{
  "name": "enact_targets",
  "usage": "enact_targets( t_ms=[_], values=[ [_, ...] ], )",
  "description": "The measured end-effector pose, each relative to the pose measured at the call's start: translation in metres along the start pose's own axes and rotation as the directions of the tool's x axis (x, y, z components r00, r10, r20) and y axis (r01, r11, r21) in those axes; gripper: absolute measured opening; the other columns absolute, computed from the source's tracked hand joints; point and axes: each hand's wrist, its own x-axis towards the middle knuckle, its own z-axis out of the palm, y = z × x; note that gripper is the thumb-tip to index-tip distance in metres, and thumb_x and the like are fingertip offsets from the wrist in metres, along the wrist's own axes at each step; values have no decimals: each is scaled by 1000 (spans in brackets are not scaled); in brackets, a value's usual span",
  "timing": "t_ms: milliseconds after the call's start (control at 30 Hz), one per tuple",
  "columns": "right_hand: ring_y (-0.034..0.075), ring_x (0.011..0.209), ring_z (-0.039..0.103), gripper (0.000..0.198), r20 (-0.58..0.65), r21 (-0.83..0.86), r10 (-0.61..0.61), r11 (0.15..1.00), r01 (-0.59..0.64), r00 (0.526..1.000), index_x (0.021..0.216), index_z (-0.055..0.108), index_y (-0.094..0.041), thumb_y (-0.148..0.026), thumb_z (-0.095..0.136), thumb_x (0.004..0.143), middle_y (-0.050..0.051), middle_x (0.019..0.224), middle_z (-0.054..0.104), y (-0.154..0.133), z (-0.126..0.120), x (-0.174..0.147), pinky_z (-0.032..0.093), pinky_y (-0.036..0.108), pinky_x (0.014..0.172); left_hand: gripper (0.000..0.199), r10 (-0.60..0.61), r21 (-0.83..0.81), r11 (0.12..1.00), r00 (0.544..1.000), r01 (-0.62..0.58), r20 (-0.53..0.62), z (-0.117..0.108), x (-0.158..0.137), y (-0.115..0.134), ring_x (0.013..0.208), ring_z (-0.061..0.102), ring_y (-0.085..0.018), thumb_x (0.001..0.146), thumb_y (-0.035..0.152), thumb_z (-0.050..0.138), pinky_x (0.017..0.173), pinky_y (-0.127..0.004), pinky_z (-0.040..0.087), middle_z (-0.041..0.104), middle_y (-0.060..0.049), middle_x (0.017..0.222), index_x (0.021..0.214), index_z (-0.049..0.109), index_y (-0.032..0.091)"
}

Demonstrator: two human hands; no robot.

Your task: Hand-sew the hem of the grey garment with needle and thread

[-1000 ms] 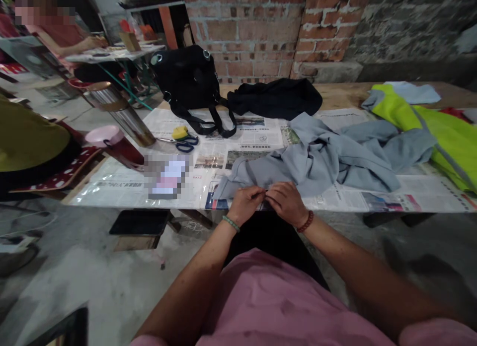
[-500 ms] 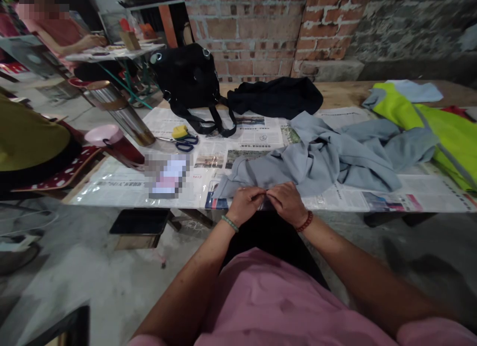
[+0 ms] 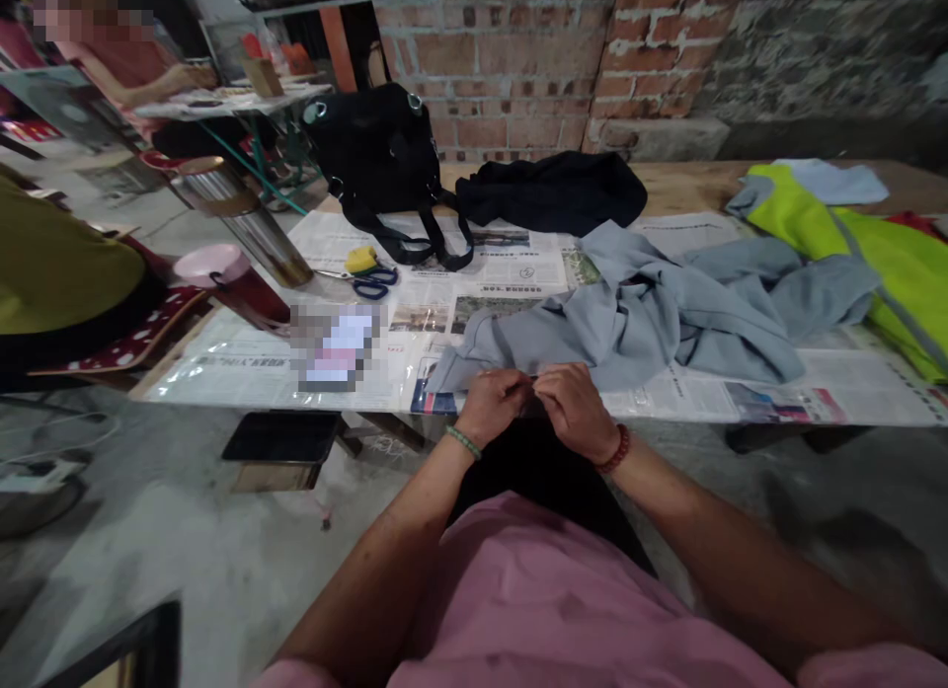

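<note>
At table edge: left hand (image 3: 495, 404), right hand (image 3: 574, 409), fingers pinching grey garment (image 3: 637, 318) hem together.

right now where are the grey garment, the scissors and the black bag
grey garment (image 3: 637, 323), head view, bunched middle folds
scissors (image 3: 372, 281), head view, blue handle loops
black bag (image 3: 374, 155), head view, front of its body

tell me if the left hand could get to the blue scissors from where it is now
Probably yes: the scissors lie uncovered on the newspaper, up and left of the left hand, and nothing stands between them, though it would be a forward stretch.
</note>
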Motion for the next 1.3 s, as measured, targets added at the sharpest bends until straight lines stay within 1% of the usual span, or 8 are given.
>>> enact_targets(
  t_ms=[167,267,367,433,533,600,933,1300],
  values=[
    [19,83,54,11,54,114,-4,993,-2,999,81,49,-20,-18,40,85,6,80,61,-16,-7,7,42,37,76,13,29,73,997,999,-27,-30,1,-1,-1,69,59,-15,74,10,55,67,-25,41,67,-2,70,76,66,16],
    [16,71,58,10,138,322,182,921,-218,973,84,48,-22,-27,40,87,3,75,61,-19,-13,18,46,33,68,12,19,78,997,1000,-17,-18,0,-2,-1,64,58,-14,76,14,55,64,-24,41,65,-1,66,72,66,16],
    [12,53,59,13,278,606,460,597,-526,843,90,41,-24,-36,40,86,-2,70,60,-9,-22,36,46,25,48,13,20,42,999,1000,-19,-21,0,-1,-2,62,58,-12,78,16,54,63,-23,41,65,0,66,74,66,18],
    [12,49,59,16,366,719,530,361,-594,765,89,38,-24,-38,43,84,-5,67,59,3,-30,52,44,23,42,12,38,20,999,999,-37,-33,1,-1,-2,66,59,-12,78,16,55,67,-23,41,67,0,71,76,66,18],
    [12,57,63,19,422,763,515,242,-599,746,83,41,-22,-35,54,78,-5,67,58,24,-43,77,49,24,48,11,35,8,999,999,-35,-34,2,0,-3,69,60,-12,78,17,55,70,-23,42,67,0,72,76,66,18],
    [13,64,64,19,404,757,504,283,-588,763,81,43,-20,-30,58,75,-3,68,59,35,-49,91,50,24,51,11,20,3,1000,999,-20,-25,1,0,-3,69,61,-12,78,17,55,70,-23,42,67,0,72,76,66,19],
    [9,61,59,7,88,541,443,731,-416,892,79,48,-19,-24,53,78,-3,65,59,66,-53,118,45,19,50,11,9,1,1000,1000,-9,-26,1,0,-2,72,62,-13,77,17,56,71,-24,43,68,0,73,76,66,19],
    [10,66,58,5,-46,447,410,824,-349,911,82,50,-20,-16,50,78,-3,68,57,96,-47,128,46,25,63,10,7,9,1000,1000,-7,-27,0,0,-1,71,62,-13,78,19,57,70,-24,43,69,-1,74,77,67,19]
  ],
)
